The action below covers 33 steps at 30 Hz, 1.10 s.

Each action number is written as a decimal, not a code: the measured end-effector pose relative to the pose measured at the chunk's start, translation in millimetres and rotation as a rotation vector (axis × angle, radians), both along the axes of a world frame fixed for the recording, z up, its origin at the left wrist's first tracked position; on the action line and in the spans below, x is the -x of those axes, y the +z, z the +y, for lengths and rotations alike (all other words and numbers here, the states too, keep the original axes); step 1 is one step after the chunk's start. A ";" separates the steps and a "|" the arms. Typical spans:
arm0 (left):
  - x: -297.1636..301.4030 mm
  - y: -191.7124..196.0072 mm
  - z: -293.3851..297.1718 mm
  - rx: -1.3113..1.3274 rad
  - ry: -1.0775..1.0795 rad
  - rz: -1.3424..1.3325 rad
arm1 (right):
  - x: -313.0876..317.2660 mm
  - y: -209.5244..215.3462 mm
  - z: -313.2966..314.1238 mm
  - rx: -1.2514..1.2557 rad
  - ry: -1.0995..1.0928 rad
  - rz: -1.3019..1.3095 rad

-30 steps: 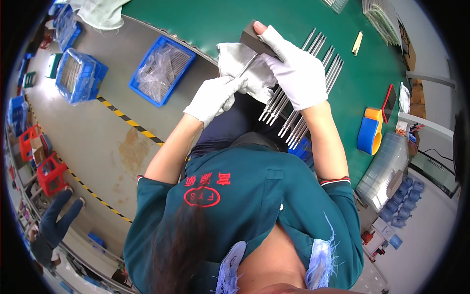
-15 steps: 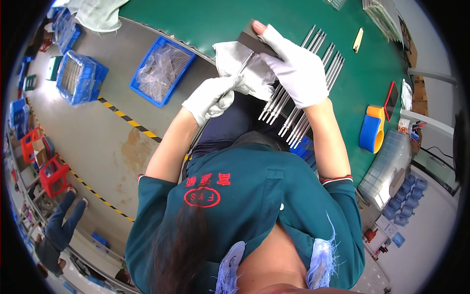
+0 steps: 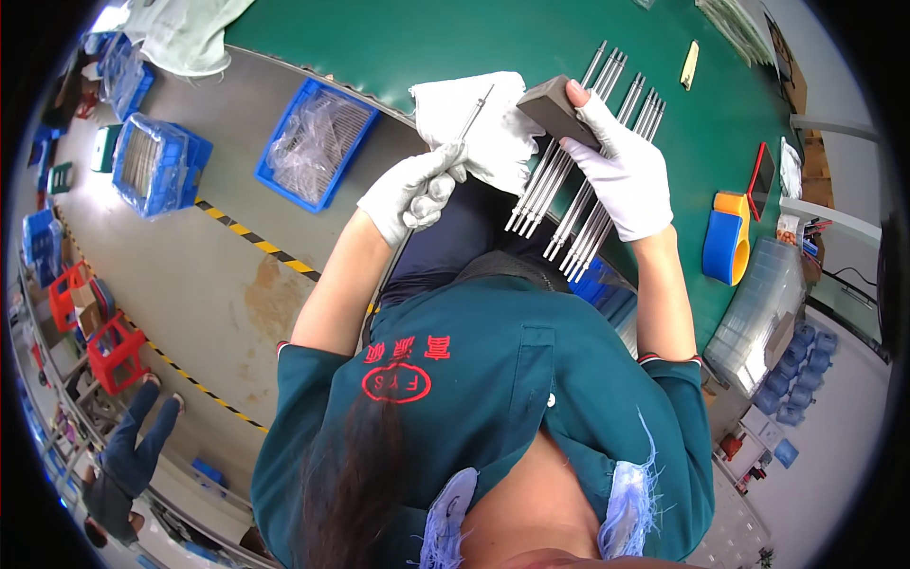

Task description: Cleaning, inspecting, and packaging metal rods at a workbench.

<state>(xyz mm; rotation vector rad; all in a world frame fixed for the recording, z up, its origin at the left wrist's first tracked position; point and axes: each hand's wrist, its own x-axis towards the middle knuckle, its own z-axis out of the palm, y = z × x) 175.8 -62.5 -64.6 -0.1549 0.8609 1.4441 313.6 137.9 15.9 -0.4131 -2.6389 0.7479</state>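
Observation:
My left hand, in a white glove, is closed round a thin metal rod whose tip points up and away over a white cloth. My right hand, gloved with bare thumb tip, grips a dark grey-brown rectangular block between thumb and fingers. The block is apart from the rod, to its right. Below and beside my right hand, several shiny metal rods lie side by side at the table's near edge, their near ends sticking out over my lap. My right hand hides part of them.
The green table carries a yellow cutter, a blue-and-yellow roll and a red-framed item. On the floor at left are a blue crate of wrapped rods and stacked blue crates. A person stands at the lower left.
The block in my right hand has moved right, away from the rod's tip, which is now uncovered. My left hand still holds the rod and has barely moved.

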 end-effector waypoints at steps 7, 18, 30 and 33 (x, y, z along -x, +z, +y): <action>1.7 1.7 -3.9 -0.019 -0.001 0.064 | 18.6 9.7 -8.9 -0.012 0.069 0.002; -1.5 14.7 0.0 0.098 -0.009 0.198 | 28.6 4.5 -4.8 -0.081 0.219 0.007; -4.5 20.2 1.1 0.132 -0.021 0.277 | -26.3 10.0 31.0 -0.166 -0.136 0.036; -2.6 18.9 -0.5 0.103 -0.012 0.269 | -77.4 19.5 59.0 -0.093 -0.538 -0.074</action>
